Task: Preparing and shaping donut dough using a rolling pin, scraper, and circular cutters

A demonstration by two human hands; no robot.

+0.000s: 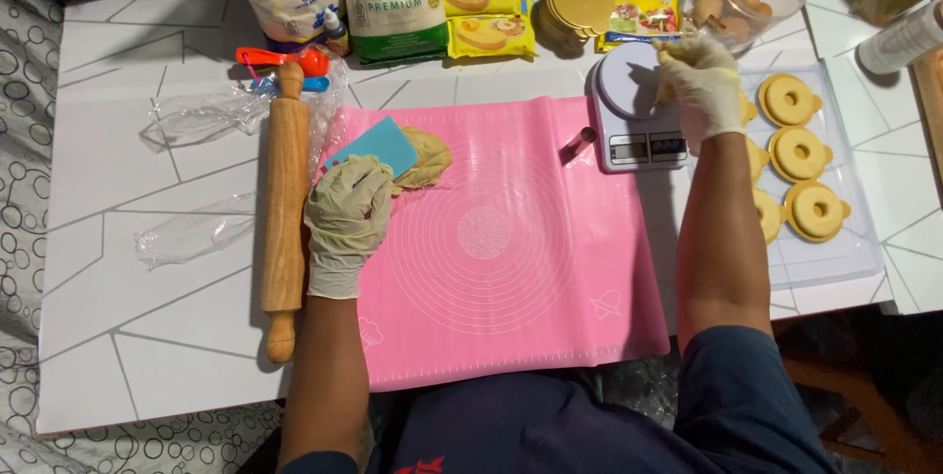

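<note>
Your left hand (346, 223) gripped the blue scraper (374, 147) against the dough (427, 158) at the pink mat's (511, 238) far-left corner. Your right hand (700, 89) pinched a dough piece over the scale (629, 91), right of the mat. Weighing portions seemingly; next calls for reading the display.

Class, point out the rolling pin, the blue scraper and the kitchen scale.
rolling pin (285, 204), head view, middle of its wooden barrel
blue scraper (378, 147), head view, flat blade above the left hand
kitchen scale (629, 91), head view, round weighing plate
</note>
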